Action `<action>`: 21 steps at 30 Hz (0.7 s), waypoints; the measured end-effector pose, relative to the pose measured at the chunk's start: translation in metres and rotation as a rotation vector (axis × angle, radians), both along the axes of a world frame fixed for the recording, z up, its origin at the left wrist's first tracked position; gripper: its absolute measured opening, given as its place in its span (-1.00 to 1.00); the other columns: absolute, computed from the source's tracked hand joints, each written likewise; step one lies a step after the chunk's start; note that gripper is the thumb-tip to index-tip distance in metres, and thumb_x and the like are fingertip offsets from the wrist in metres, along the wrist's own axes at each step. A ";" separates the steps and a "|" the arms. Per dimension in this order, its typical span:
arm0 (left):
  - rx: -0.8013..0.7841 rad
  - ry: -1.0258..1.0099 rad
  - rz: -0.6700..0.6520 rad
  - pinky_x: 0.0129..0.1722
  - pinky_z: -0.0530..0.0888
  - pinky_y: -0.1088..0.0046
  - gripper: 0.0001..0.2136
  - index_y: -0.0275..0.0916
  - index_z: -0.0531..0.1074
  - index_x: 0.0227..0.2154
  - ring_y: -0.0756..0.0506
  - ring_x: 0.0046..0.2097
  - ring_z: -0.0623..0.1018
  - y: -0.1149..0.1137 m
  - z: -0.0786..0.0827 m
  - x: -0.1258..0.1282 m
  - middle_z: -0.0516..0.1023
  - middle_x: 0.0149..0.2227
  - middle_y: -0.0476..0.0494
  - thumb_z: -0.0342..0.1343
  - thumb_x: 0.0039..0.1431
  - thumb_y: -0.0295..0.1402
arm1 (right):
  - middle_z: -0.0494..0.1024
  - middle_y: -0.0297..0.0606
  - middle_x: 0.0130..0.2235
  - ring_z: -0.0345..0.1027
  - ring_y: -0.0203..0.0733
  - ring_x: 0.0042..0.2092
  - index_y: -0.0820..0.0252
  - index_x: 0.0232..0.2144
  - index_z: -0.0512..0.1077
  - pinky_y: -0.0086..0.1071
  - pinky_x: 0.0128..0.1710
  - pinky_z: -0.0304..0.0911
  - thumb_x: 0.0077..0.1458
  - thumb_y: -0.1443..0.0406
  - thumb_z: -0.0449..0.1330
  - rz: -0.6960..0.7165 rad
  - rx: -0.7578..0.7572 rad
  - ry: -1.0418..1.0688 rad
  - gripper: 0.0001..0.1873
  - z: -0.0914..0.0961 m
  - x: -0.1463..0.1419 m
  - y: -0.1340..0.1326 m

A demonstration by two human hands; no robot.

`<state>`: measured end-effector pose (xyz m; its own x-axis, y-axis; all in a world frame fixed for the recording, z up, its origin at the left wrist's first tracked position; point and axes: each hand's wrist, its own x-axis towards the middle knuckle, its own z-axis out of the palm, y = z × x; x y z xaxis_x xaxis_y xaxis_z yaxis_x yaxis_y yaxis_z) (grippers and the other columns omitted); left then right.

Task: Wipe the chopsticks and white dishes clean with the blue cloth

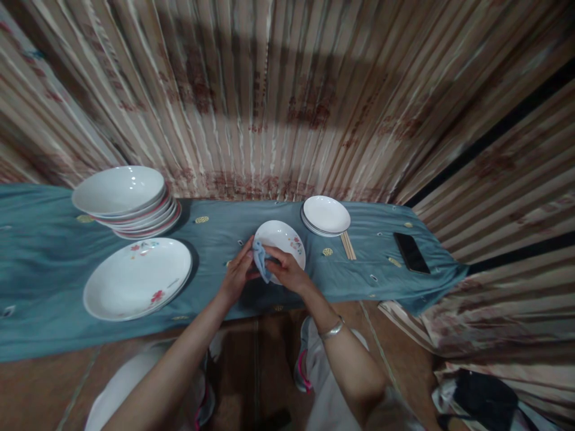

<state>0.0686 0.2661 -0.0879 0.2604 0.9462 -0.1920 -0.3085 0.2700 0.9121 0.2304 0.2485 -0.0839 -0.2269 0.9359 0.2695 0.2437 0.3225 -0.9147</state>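
A small white plate (284,239) with a little flower print lies in the middle of the teal cloth (45,275). My right hand (287,272) is closed on a light blue rag (260,257) and presses it on the plate's near left part. My left hand (236,276) grips the plate's left rim, fingers curled beside the rag. A silver bracelet (331,329) sits on my right wrist.
A stack of small white plates (326,215) stands behind the plate, with wooden chopsticks (347,245) and a black phone (411,252) to the right. On the left are a stack of large red-rimmed bowls (126,200) and large flowered plates (137,278). Striped curtains hang behind.
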 end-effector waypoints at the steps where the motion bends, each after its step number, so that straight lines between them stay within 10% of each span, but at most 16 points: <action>1: -0.003 0.002 0.001 -0.29 0.61 0.26 -0.32 -0.08 0.30 0.20 -0.24 -0.05 0.57 0.000 -0.001 0.000 0.48 0.10 -0.20 0.25 -0.01 -0.03 | 0.41 -0.20 0.17 0.25 -0.11 0.20 0.14 0.15 0.35 -0.21 0.23 0.09 0.17 0.21 0.08 -0.007 0.032 -0.007 -0.50 0.000 -0.002 0.002; 12: 0.046 0.065 -0.048 -0.13 0.58 0.17 -0.19 -0.06 0.21 0.25 -0.29 0.02 0.53 -0.004 0.005 0.001 0.48 0.12 -0.21 0.35 -0.12 -0.18 | 0.10 -0.15 0.34 -0.14 -0.16 0.38 0.20 0.29 0.13 -0.14 0.34 -0.12 0.26 0.32 -0.10 -0.194 0.185 -0.376 -0.45 0.007 -0.010 0.016; 21: 0.040 0.034 -0.094 -0.11 0.57 0.16 -0.16 -0.08 0.12 0.29 -0.31 0.06 0.50 -0.005 0.011 0.001 0.39 0.20 -0.23 0.33 -0.08 -0.23 | 0.14 0.07 0.31 -0.02 -0.03 0.33 0.42 0.28 0.10 -0.14 0.26 0.02 0.22 0.41 -0.08 -0.414 0.138 -0.840 -0.42 0.011 0.010 0.030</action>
<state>0.0701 0.2606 -0.0771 0.3422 0.9251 -0.1646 -0.2525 0.2593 0.9322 0.2399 0.2787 -0.0725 -0.0538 0.9574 0.2835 0.9246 0.1550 -0.3479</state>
